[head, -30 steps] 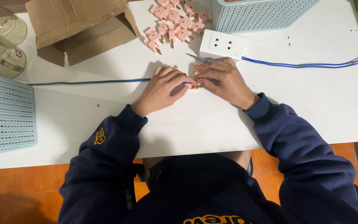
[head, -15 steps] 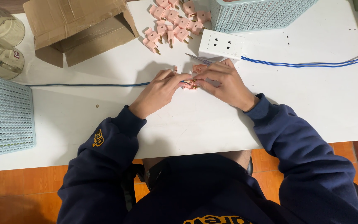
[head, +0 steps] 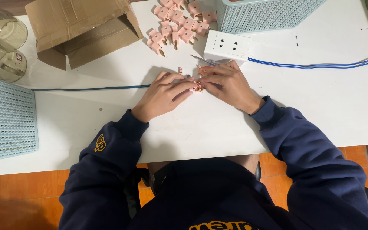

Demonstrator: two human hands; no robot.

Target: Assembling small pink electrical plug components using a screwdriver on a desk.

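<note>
My left hand (head: 163,93) and my right hand (head: 227,84) meet fingertip to fingertip on the white table (head: 192,127). Between them they pinch a small pink plug part with brass pieces (head: 198,87). A blue wire (head: 90,88) runs from the left side up to my left hand. Another pink plug half (head: 204,69) and a tiny pink piece (head: 180,70) lie just beyond my fingers, beside a thin screwdriver (head: 201,59). A white socket block (head: 228,45) sits behind my right hand, with a blue cable (head: 316,65) leading off right.
A heap of pink plugs (head: 176,21) lies at the back centre. An open cardboard box (head: 81,30) stands back left, two clear glass jars (head: 1,47) at far left. Pale blue mesh baskets sit at the left edge (head: 5,119) and back right (head: 269,12).
Both hands have shifted slightly away from me on the table, still pressed together on the small pink part. Nothing else has moved.
</note>
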